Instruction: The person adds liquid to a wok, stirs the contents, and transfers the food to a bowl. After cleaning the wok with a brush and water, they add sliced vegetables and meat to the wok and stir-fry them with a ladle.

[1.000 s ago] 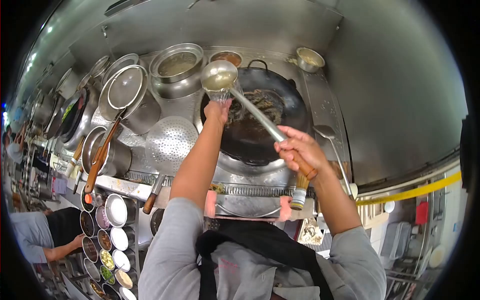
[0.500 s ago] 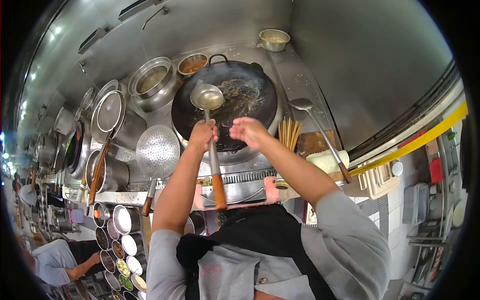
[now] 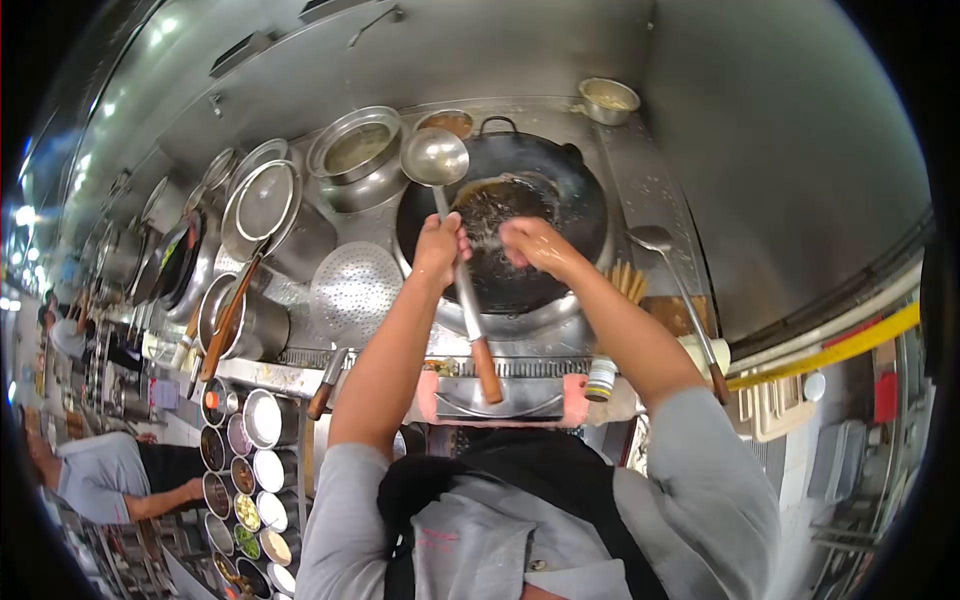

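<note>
My left hand (image 3: pixel 441 245) grips the metal shaft of a ladle (image 3: pixel 434 157). Its bowl hangs over the far left rim of the black wok (image 3: pixel 590 205), and its wooden handle end (image 3: pixel 487 372) points back toward me. My right hand (image 3: pixel 528 243) is down over the middle of the wok with its fingers curled toward the dark, splashing liquid (image 3: pixel 495 205). Whether it holds anything is hidden.
A second ladle (image 3: pixel 655 238) lies right of the wok beside a bamboo brush (image 3: pixel 622 280). A perforated strainer (image 3: pixel 352 285), a lidded pot (image 3: pixel 265 200) and a steel bowl (image 3: pixel 355 150) stand on the left. Condiment tubs (image 3: pixel 245 470) and another person (image 3: pixel 100 480) are at lower left.
The ladle went from my right hand to my left. My right hand has dropped into the wok, and the ladle bowl has moved to the wok's far left rim.
</note>
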Demonstrator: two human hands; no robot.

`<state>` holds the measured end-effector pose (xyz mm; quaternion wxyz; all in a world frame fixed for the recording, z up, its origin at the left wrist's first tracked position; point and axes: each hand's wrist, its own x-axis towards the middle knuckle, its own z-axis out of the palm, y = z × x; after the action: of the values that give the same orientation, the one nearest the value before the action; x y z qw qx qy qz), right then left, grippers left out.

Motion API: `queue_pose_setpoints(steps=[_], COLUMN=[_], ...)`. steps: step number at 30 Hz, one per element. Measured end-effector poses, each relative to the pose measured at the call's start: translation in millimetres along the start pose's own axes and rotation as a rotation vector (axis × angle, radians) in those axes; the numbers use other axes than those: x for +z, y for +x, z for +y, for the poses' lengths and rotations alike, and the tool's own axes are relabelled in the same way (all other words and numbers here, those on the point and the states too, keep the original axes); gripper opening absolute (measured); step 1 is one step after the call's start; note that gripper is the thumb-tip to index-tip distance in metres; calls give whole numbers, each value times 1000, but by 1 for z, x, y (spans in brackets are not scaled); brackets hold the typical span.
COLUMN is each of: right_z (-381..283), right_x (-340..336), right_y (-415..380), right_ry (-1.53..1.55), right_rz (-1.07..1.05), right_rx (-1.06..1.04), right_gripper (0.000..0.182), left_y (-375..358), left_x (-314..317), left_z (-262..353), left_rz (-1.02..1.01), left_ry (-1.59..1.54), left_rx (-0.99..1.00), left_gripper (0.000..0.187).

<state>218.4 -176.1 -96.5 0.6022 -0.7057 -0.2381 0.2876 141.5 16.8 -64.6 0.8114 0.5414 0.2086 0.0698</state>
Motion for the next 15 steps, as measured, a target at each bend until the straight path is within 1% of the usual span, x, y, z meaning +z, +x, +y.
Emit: queue_pose_setpoints(steps=[1,2,3,5,8,9,11,12,13,15], right_z=[-14,-26,-35,-41,-45,-46,-47,-45,-50,-53], right_x=[0,6,12,22,26,25,25,28,28,23], right_y=[-25,-47,-67,-93,-105,-102,-92,-83,-74,-45], right_ry=[-74,-43,-12,35,342,340,337,318,326,257], right_rz=[-74,-93,-106,-68,-85,-57,-10,59,89,63], right_rx=[-1,40,82,114,213,256,338,272,250,223], right_gripper=[30,33,36,47,48,45,41,28,16,14], left_y=[10,29,46,63,77,81,86,72,65,47], left_x=[4,0,-1,10,23,21,9,7,-5,-35], left_z=[2,-1,-5,-1,4,2,-2,5,7,9], left_rz=[29,-22,-43,-47,-58,-88,-226,-175,-159,-121], left_ry=[-127,-267,-342,-459,-477,-430,-256,-82,66,369], left_rx=[-19,-61,-80,-125,-85,-66,-32,13,108,287], left_gripper=[13,12,13,13,10,9,15,32,37,47])
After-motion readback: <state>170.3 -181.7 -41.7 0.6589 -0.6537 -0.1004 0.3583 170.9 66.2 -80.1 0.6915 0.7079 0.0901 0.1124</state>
